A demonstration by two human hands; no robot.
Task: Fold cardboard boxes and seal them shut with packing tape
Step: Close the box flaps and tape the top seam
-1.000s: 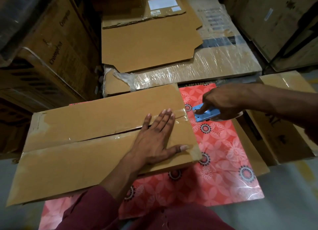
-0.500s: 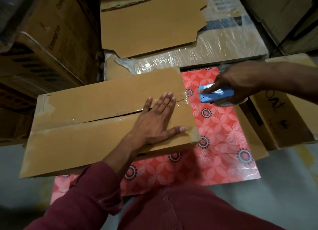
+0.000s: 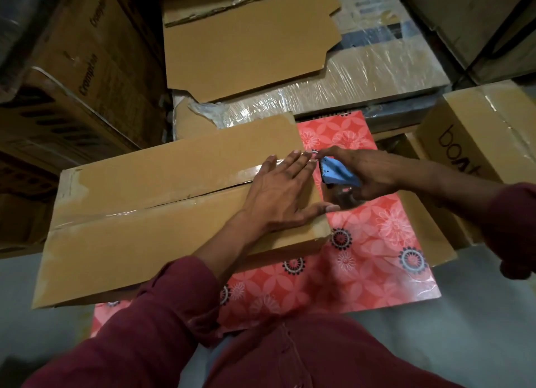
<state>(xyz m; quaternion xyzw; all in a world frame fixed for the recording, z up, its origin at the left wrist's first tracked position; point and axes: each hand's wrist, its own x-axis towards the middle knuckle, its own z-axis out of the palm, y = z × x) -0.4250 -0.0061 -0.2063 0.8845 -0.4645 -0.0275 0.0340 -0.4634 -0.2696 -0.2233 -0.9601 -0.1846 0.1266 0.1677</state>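
A brown cardboard box (image 3: 150, 207) lies closed on a red flowered mat (image 3: 374, 251), with clear tape (image 3: 121, 213) running along its centre seam. My left hand (image 3: 281, 196) presses flat on the box's right end, fingers straight. Just beyond that end, my right hand (image 3: 368, 176) grips a blue tape dispenser (image 3: 338, 174) with a roll of clear tape under it. The dispenser's toothed edge sits close to my left fingertips at the box's right edge.
Flat cardboard sheets (image 3: 246, 36) lie on a plastic-wrapped stack (image 3: 362, 80) behind the box. Printed cartons (image 3: 87, 77) are piled at the left. A taped box with black lettering (image 3: 475, 135) stands at the right. Grey floor (image 3: 464, 329) shows at the front.
My right hand has brought the blue dispenser leftward, from over the mat up to the box's right edge beside my left fingertips. My left hand stays pressed on the box.
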